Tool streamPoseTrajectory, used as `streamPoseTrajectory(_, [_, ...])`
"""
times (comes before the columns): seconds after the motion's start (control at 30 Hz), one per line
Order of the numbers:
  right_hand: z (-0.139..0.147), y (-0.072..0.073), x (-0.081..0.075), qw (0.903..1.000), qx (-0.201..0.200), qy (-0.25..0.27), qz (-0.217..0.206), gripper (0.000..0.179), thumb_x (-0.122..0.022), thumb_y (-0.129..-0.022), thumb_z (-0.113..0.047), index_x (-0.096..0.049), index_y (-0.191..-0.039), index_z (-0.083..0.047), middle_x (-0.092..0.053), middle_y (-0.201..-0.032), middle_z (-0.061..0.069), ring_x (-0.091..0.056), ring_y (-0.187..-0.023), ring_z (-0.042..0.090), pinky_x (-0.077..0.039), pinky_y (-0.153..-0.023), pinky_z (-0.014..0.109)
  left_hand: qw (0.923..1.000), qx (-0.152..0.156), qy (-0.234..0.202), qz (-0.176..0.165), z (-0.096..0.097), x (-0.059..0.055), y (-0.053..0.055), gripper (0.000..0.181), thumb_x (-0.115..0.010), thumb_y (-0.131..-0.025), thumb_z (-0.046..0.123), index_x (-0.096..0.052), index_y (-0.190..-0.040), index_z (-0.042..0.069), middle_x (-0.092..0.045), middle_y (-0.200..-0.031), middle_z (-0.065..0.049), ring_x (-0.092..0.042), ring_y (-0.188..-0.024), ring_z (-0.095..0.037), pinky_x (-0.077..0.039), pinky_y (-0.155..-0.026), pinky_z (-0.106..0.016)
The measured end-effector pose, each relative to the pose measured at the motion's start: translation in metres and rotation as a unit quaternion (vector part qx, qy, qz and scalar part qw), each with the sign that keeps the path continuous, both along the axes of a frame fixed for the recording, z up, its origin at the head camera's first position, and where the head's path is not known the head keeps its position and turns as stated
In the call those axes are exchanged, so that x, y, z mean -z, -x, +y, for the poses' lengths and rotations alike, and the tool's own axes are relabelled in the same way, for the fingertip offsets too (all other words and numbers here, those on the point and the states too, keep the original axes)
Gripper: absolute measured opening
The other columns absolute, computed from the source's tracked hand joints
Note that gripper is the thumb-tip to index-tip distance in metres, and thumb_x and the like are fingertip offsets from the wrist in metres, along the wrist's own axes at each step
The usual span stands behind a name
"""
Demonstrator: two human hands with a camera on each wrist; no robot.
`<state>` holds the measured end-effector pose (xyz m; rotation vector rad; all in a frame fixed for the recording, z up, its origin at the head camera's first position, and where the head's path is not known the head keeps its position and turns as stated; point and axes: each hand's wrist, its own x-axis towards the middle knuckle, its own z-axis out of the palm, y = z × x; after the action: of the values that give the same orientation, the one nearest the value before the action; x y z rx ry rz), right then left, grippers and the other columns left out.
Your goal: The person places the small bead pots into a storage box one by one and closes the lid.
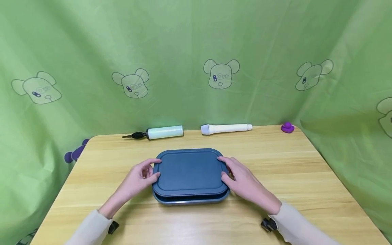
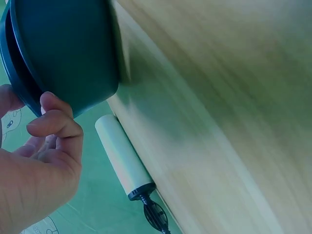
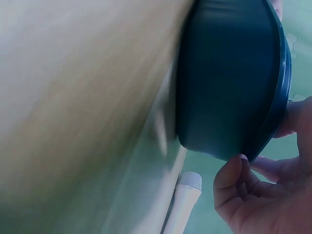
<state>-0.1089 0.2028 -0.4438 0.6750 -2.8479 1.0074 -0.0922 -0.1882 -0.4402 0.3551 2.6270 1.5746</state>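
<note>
A dark blue lunch box (image 1: pixel 190 202) stands on the table, with its flat rounded lid (image 1: pixel 191 172) resting over it. Along the near side a dark gap shows between lid and box rim. My left hand (image 1: pixel 141 177) grips the lid's left end, thumb and index finger on top and other fingers curled by the edge. At the opposite end my right hand (image 1: pixel 240 177) grips the lid in the same way. Both wrist views show the box wall (image 2: pixel 73 53) and curled fingertips at the rim; whether they also touch the box, I cannot tell.
Along the table's back edge lie a pale hand pump (image 1: pixel 165 132) with a black nozzle, a white toy microphone (image 1: pixel 228 128) and a purple rubber duck (image 1: pixel 287 127). Green printed cloth (image 1: pixel 183 51) hangs behind and beside the wooden table (image 1: pixel 306 190). A purple object (image 1: pixel 75 153) sits at the left edge.
</note>
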Motion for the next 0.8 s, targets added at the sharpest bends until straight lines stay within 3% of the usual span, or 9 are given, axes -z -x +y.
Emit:
streamPoseTrajectory(0.17, [0.0, -0.005, 0.0, 0.9999, -0.005, -0.011, 0.007, 0.059, -0.067, -0.103, -0.019, -0.055, -0.16, -0.013, -0.061, -0.117, -0.002, -0.057, -0.095, 0.018, -0.05, -0.082, 0.041, 0.9999, 0.0, 0.007, -0.015, -0.001, 0.002, -0.008, 0.046, -0.078, -0.098, 0.001, -0.068, -0.143, 0.003, -0.059, -0.083, -0.002, -0.054, -0.068, -0.014, -0.042, -0.058, -0.022])
streamPoseTrajectory(0.27, [0.001, -0.01, 0.001, 0.9999, -0.005, -0.013, 0.003, 0.06, -0.068, -0.102, -0.019, -0.055, -0.161, -0.013, -0.063, -0.126, -0.001, -0.058, -0.101, 0.018, -0.053, -0.088, 0.043, 0.9997, 0.002, -0.01, -0.023, 0.0, 0.006, -0.014, 0.049, -0.078, -0.098, 0.0, -0.066, -0.145, 0.001, -0.058, -0.084, -0.004, -0.055, -0.067, -0.013, -0.042, -0.057, -0.021])
streamPoseTrajectory(0.37, [0.003, -0.015, 0.002, 0.9998, -0.005, -0.017, -0.005, 0.062, -0.068, -0.103, -0.019, -0.053, -0.163, -0.015, -0.063, -0.125, -0.002, -0.058, -0.101, 0.019, -0.052, -0.087, 0.043, 0.9995, 0.007, -0.021, -0.024, 0.002, 0.01, -0.021, 0.052, -0.077, -0.099, 0.001, -0.063, -0.149, 0.0, -0.059, -0.086, -0.005, -0.055, -0.066, -0.012, -0.042, -0.055, -0.02])
streamPoseTrajectory(0.43, [0.003, -0.017, 0.003, 0.9997, -0.005, -0.022, -0.008, 0.063, -0.068, -0.104, -0.021, -0.051, -0.165, -0.016, -0.064, -0.131, 0.0, -0.062, -0.11, 0.022, -0.054, -0.094, 0.047, 0.9995, 0.013, -0.02, -0.022, 0.003, 0.012, -0.023, 0.054, -0.077, -0.101, 0.003, -0.061, -0.152, 0.0, -0.059, -0.087, -0.005, -0.055, -0.066, -0.011, -0.042, -0.055, -0.02])
streamPoseTrajectory(0.5, [0.005, -0.018, 0.002, 0.9996, -0.011, -0.025, -0.011, 0.064, -0.068, -0.105, -0.022, -0.049, -0.165, -0.016, -0.063, -0.122, -0.002, -0.063, -0.102, 0.022, -0.055, -0.085, 0.041, 0.9997, 0.018, 0.001, -0.015, 0.002, 0.012, -0.024, 0.055, -0.076, -0.103, 0.008, -0.058, -0.156, 0.003, -0.06, -0.089, -0.003, -0.057, -0.069, -0.011, -0.045, -0.057, -0.021])
streamPoseTrajectory(0.57, [0.008, -0.016, 0.0, 0.9992, -0.022, -0.029, -0.017, 0.066, -0.069, -0.105, -0.026, -0.048, -0.166, -0.016, -0.063, -0.124, -0.001, -0.063, -0.102, 0.023, -0.056, -0.086, 0.041, 0.9992, 0.026, 0.029, -0.01, 0.0, 0.01, -0.025, 0.062, -0.077, -0.105, 0.017, -0.053, -0.162, 0.007, -0.062, -0.097, -0.004, -0.06, -0.076, -0.014, -0.05, -0.061, -0.024])
streamPoseTrajectory(0.67, [0.016, -0.008, 0.0, 0.9977, -0.047, -0.043, -0.025, 0.078, -0.072, -0.105, -0.045, -0.041, -0.17, -0.015, -0.06, -0.13, 0.0, -0.063, -0.104, 0.021, -0.057, -0.083, 0.04, 0.9941, 0.041, 0.1, -0.003, -0.005, 0.008, -0.026, 0.085, -0.081, -0.102, 0.04, -0.038, -0.172, 0.019, -0.064, -0.125, -0.01, -0.065, -0.095, -0.024, -0.058, -0.074, -0.037])
streamPoseTrajectory(0.8, [0.028, 0.003, 0.0, 0.9928, -0.09, -0.071, -0.034, 0.106, -0.071, -0.096, -0.072, -0.025, -0.176, -0.02, -0.044, -0.164, 0.007, -0.053, -0.142, 0.031, -0.053, -0.107, 0.06, 0.9794, 0.077, 0.187, 0.006, -0.012, 0.007, -0.024, 0.113, -0.082, -0.091, 0.067, -0.02, -0.177, 0.029, -0.045, -0.161, -0.019, -0.057, -0.131, -0.042, -0.056, -0.096, -0.064])
